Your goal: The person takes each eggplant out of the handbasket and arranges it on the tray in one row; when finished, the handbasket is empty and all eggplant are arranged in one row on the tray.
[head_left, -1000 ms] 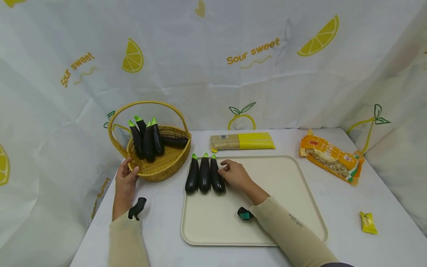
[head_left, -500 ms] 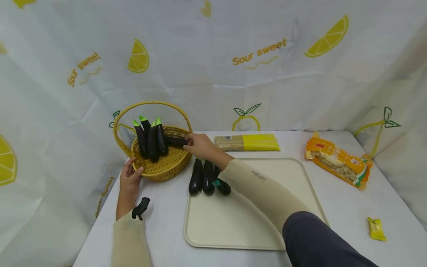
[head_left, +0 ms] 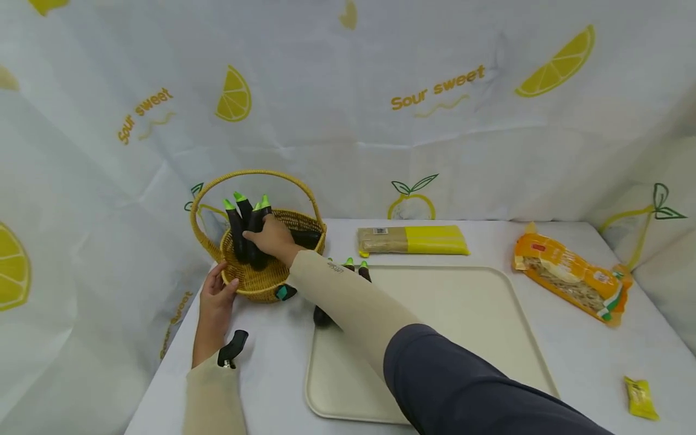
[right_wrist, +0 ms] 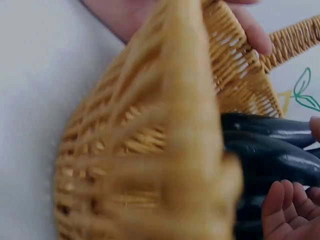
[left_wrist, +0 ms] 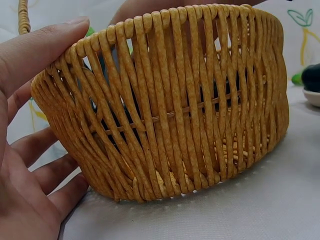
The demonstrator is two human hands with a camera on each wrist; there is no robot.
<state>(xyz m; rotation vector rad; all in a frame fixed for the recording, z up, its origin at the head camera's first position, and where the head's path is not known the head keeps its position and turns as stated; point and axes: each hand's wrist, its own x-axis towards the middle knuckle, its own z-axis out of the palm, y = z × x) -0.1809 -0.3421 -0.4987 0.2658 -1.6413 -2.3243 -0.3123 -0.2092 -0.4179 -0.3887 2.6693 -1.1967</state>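
Note:
A yellow wicker basket with a hooped handle stands at the left of the table. Several dark eggplants with green stems lean in it, and another eggplant lies at its right side. My left hand holds the basket's near-left rim, thumb over the edge and fingers against the outer wall. Inside the basket my right hand has its thumb and fingers around an eggplant of the leaning group; its fingertips partly hide there. More eggplants on the tray are mostly covered by my right sleeve.
A beige tray lies right of the basket, under my right forearm. Behind it is a yellow-and-clear packet of noodle-like strands. An orange snack-style bag lies at the right, and a small yellow wrapped packet is nearer the front.
My right hand has gone left from the rightmost tray eggplant to the eggplant lying in the basket, then on to the leaning group. My left hand stays on the basket rim.

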